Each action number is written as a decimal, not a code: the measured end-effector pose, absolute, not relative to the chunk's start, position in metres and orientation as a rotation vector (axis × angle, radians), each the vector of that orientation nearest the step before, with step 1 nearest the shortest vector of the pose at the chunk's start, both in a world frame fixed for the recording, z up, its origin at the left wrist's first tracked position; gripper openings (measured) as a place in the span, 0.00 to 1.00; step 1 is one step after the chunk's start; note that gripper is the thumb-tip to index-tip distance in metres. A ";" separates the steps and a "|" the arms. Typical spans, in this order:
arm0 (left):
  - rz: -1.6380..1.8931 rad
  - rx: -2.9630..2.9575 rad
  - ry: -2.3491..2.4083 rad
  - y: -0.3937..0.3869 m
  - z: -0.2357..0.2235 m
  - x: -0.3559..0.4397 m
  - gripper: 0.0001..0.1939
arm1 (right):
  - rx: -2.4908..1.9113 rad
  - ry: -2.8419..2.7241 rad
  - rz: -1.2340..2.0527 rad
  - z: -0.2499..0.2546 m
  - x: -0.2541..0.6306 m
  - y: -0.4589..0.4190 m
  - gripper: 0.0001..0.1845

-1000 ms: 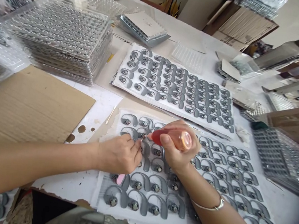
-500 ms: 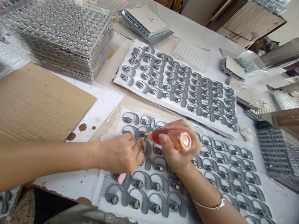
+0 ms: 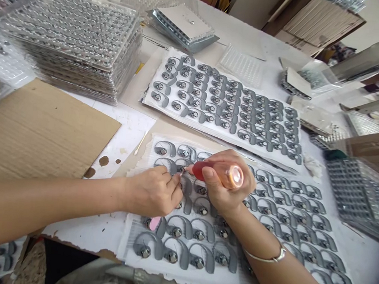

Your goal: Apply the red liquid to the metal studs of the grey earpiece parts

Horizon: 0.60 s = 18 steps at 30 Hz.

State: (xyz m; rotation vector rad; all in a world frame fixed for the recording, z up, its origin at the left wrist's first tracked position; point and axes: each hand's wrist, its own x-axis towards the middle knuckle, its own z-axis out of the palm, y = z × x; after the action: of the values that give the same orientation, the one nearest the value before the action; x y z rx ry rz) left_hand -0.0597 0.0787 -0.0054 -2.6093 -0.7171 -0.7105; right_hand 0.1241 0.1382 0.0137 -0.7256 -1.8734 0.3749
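My right hand (image 3: pixel 227 196) is wrapped round a small orange-red squeeze bottle (image 3: pixel 218 173), tilted so its narrow tip points left. That tip comes close to the pinched fingertips of my left hand (image 3: pixel 158 191); what they hold, if anything, is too small to make out. Both hands are over a white sheet (image 3: pixel 247 279) bearing rows of grey hook-shaped pieces (image 3: pixel 185 248), each with a round metallic part and fine wires. A pink oval piece (image 3: pixel 154 223) shows just below my left hand. Some of the hooks are hidden under my hands and right forearm.
Beyond lies a second sheet of grey hooks (image 3: pixel 194 89). A tall stack of clear trays (image 3: pixel 80 57) stands at back left, behind brown cardboard (image 3: pixel 44 129). A cotton swab (image 3: pixel 141 142) lies beside the near sheet. More filled trays (image 3: pixel 351 187) are at right.
The bottle and both hands hold nearly the same position, with the bottle's tip still at my left fingertips. The view has shifted very slightly.
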 end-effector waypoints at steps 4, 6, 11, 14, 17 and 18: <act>-0.733 -2.597 -0.710 0.079 -0.005 -0.059 0.08 | -0.722 -1.855 0.368 0.012 0.125 0.139 0.06; -0.739 -2.598 -0.699 0.079 -0.005 -0.060 0.07 | -0.720 -1.839 0.366 0.011 0.126 0.139 0.06; -0.710 -2.589 -0.695 0.079 -0.006 -0.060 0.08 | -0.699 -1.838 0.351 0.011 0.126 0.139 0.07; -0.718 -2.596 -0.689 0.079 -0.007 -0.060 0.08 | -0.719 -1.847 0.356 0.011 0.125 0.139 0.08; -0.728 -2.599 -0.686 0.079 -0.007 -0.060 0.07 | -0.754 -1.842 0.356 0.010 0.126 0.140 0.09; -0.725 -2.598 -0.689 0.079 -0.007 -0.060 0.07 | -0.764 -1.839 0.355 0.009 0.126 0.140 0.10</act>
State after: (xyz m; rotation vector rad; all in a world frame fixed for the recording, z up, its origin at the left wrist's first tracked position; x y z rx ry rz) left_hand -0.0602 0.0794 -0.0067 -2.5980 -0.6893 -0.7254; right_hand 0.1264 0.1399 0.0090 -0.7636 -1.8388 0.3555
